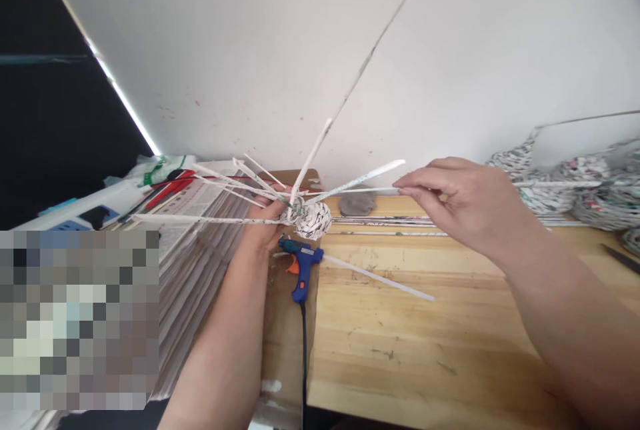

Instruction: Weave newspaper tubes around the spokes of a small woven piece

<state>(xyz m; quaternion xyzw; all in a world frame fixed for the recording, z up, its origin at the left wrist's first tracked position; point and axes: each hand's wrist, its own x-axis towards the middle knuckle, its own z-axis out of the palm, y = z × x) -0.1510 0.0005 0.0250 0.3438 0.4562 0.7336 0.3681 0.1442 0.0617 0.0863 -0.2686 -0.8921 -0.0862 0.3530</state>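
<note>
A small woven piece of rolled paper (314, 219) with a rounded bottom is held above the table. Several paper strips stick out from it in all directions. My left hand (267, 220) is wrapped around its left side, its fingers partly hidden behind the strips. To the right, my right hand (440, 200) pinches a thin white paper strip (363, 190) between thumb and fingertips, and the strip runs straight to the woven piece. Another long strip (367, 63) rises from the piece to the upper right, in front of the wall.
A blue glue gun (303, 273) with a clear glue stick lies below on cardboard and the wooden table (380, 350). Stacked newspapers (200, 277) stand left. Long paper rods (390, 221) lie along the wall, with woven paper pieces (607, 200) and a dark blade-like tool (621, 258) at right.
</note>
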